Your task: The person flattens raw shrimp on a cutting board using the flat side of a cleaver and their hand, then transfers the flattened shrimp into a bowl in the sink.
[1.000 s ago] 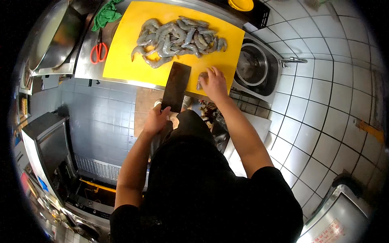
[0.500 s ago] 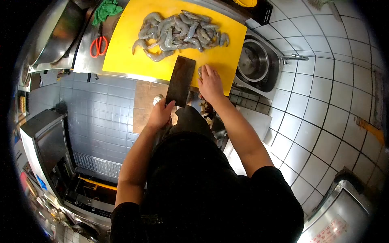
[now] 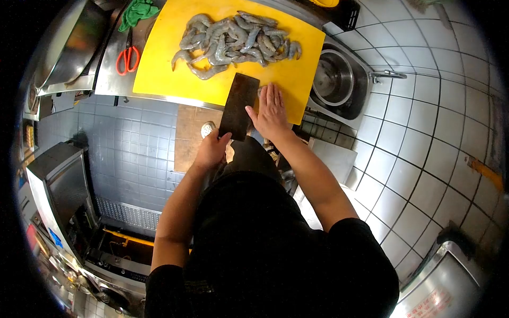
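My left hand (image 3: 211,151) is closed on the handle of a dark, broad-bladed cleaver (image 3: 239,106). The blade reaches over the front edge of a yellow cutting board (image 3: 159,63). To its right, my right hand (image 3: 271,112) lies flat on the board, fingers stretched forward and thumb out against or just over the blade. A small greyish bit, probably a shrimp (image 3: 260,91), shows at the fingertips; most of it is hidden. Farther back on the board lies a heap of raw grey shrimp (image 3: 233,41).
Red-handled scissors (image 3: 128,60) and a green cloth (image 3: 139,13) lie on the steel counter at left, near a large metal bowl (image 3: 71,42). At right is a sink with a round metal pot (image 3: 333,78) and a tap (image 3: 389,74). White tiled wall runs along the right.
My right hand has gone from curled fingers to a flat, stretched hand, its thumb moving out to the cleaver. The cleaver has shifted slightly right. The shrimp heap looks unchanged.
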Tool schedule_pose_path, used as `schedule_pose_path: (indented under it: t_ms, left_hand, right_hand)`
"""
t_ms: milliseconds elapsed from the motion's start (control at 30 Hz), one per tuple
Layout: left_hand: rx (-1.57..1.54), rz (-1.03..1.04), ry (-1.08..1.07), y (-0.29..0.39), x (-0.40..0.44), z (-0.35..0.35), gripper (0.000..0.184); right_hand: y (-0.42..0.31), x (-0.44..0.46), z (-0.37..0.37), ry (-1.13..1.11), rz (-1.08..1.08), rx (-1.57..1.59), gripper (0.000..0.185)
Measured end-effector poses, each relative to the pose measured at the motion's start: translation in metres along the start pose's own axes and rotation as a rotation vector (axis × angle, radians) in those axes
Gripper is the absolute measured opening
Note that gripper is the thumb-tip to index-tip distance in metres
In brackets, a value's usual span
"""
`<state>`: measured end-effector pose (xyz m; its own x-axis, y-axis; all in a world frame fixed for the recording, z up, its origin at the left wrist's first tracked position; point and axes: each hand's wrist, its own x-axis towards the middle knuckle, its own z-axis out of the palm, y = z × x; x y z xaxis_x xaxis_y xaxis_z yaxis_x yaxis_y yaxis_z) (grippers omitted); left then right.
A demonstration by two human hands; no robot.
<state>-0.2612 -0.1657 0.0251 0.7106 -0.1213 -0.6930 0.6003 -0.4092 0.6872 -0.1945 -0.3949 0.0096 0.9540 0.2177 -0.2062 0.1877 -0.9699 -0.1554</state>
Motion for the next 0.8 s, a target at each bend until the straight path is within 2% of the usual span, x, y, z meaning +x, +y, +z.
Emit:
schedule_pose_path:
  t_ms: [100, 200, 300, 467, 600, 700, 800]
  left_hand:
    - [-0.081, -0.016, -0.04, -0.009, 0.007, 0.005, 0.035]
    - [-0.054, 0.228, 0.087, -0.01, 0.012, 0.012, 0.036]
    - [-0.111, 0.024, -0.018, 0.015, 0.025, 0.013, 0.037]
    - [0.048, 0.119, 0.044, -0.047, 0.045, 0.026, 0.031]
    - [-0.047, 0.114, 0.04, -0.032, 0.024, 0.019, 0.036]
    - [-0.081, 0.022, -0.017, -0.008, 0.029, 0.012, 0.035]
    - [-0.068, 0.059, -0.023, 0.001, 0.04, 0.015, 0.032]
  right_hand:
    - [-0.005, 0.0, -0.003, -0.029, 0.034, -0.046, 0.087]
    - [-0.003, 0.001, -0.003, -0.034, 0.021, -0.007, 0.088]
    - [-0.001, 0.001, 0.003, -0.014, 0.028, 0.041, 0.088]
    - [0.003, 0.001, 0.002, 0.002, -0.007, 0.035, 0.087]
    - [0.005, 0.0, 0.006, 0.012, -0.011, 0.046, 0.087]
    - [0.002, 0.0, 0.003, 0.001, -0.001, 0.07, 0.086]
    - [0.003, -0.001, 0.008, 0.031, -0.001, 0.097, 0.085]
